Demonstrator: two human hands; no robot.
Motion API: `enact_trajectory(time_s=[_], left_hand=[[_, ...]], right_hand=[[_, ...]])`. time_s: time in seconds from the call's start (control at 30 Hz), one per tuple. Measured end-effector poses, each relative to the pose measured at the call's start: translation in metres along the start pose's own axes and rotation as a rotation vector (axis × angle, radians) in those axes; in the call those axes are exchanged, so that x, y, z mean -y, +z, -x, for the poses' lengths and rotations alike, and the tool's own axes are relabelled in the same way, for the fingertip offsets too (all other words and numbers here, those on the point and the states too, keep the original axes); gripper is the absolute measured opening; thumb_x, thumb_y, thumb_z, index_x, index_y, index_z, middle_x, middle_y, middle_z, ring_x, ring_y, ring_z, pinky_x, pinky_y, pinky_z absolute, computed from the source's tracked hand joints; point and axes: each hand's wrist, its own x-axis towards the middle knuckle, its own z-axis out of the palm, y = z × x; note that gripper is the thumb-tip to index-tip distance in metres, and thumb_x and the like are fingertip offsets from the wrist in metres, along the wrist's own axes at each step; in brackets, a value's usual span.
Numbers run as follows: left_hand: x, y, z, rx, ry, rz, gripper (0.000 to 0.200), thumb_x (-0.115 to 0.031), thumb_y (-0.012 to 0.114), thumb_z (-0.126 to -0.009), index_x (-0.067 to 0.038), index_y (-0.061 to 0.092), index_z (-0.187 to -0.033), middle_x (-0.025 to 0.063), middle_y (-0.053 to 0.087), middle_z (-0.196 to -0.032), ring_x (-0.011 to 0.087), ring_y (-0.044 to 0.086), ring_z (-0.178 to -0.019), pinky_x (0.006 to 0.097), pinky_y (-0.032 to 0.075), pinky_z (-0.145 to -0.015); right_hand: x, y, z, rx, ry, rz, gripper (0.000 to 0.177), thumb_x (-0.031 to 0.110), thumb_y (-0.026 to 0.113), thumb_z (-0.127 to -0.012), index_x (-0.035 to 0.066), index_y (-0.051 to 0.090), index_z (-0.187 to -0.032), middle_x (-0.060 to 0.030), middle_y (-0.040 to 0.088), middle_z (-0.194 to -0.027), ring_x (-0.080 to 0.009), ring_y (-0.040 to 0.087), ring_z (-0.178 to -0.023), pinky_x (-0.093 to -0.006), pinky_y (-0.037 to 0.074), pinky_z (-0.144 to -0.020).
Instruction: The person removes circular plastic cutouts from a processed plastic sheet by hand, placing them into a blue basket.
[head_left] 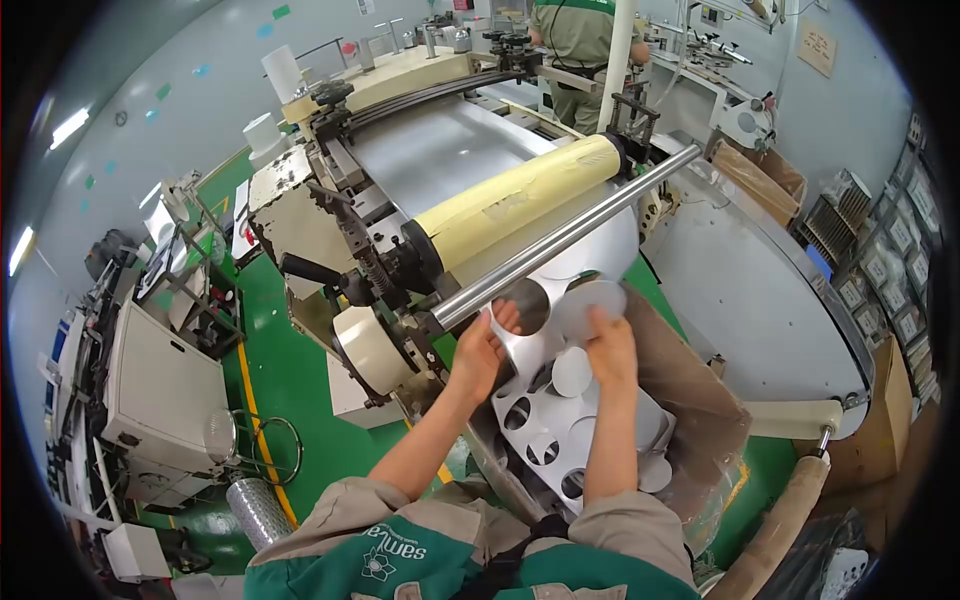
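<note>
Disc (578, 303) pinched in right hand (612, 345) — left hand (480, 350) curled, grip unclear — jacket (340, 560) reads "sam…"

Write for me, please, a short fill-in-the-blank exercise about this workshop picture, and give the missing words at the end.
1. The pale disc is held in the person's ____ hand.
2. The sheet beside the left hand has round ____ cut in it.
3. The roll next to the shiny metal bar is ____ in colour.
4. The floor is mostly ____.

Missing words: right; holes; yellow; green.
</note>
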Motion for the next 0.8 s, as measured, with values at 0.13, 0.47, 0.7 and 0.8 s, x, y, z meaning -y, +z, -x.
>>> enact_trajectory(time_s=[0.13, 0.47, 0.7, 0.8], left_hand=[[-0.010, -0.029, -0.024, 0.066, 0.049, 0.129, 0.040, -0.026, 0.039, -0.092, 0.001, 0.039, -0.123, 0.0125, 0.045, -0.124, 0.0235, 0.043, -0.117, 0.0370, 0.036, -0.100], [-0.019, -0.010, -0.044, 0.101, 0.053, 0.195, 0.040, -0.029, 0.036, -0.093, -0.006, 0.042, -0.125, 0.0067, 0.048, -0.126, 0.0215, 0.042, -0.118, 0.0365, 0.030, -0.102], [0.008, 0.000, -0.002, 0.125, 0.014, -0.022, 0.042, -0.027, 0.038, -0.094, 0.001, 0.038, -0.126, 0.0091, 0.045, -0.127, 0.0203, 0.041, -0.118, 0.0346, 0.029, -0.101], [0.007, -0.004, -0.005, 0.225, -0.019, 0.019, 0.045, -0.027, 0.038, -0.094, 0.003, 0.035, -0.127, 0.0108, 0.044, -0.128, 0.0212, 0.039, -0.120, 0.0340, 0.029, -0.101]], right_hand=[[0.039, -0.023, 0.008, -0.087, -0.163, -0.222, 0.032, 0.023, 0.058, -0.085, 0.007, 0.049, -0.112, -0.0045, 0.054, -0.109, -0.0184, 0.051, -0.102, -0.0369, 0.039, -0.090], [0.022, 0.058, -0.021, 0.164, -0.076, 0.475, 0.030, 0.016, 0.066, -0.079, 0.000, 0.058, -0.103, -0.0049, 0.062, -0.093, -0.0099, 0.055, -0.083, -0.0248, 0.043, -0.075], [-0.008, 0.041, -0.036, 0.310, -0.004, 0.683, 0.039, 0.020, 0.069, -0.073, -0.004, 0.058, -0.100, -0.0077, 0.062, -0.087, -0.0139, 0.057, -0.076, -0.0257, 0.045, -0.069], [-0.012, 0.014, -0.024, 0.123, 0.001, 0.388, 0.035, 0.016, 0.068, -0.074, -0.004, 0.056, -0.102, -0.0086, 0.060, -0.094, -0.0152, 0.056, -0.087, -0.0283, 0.044, -0.075]])
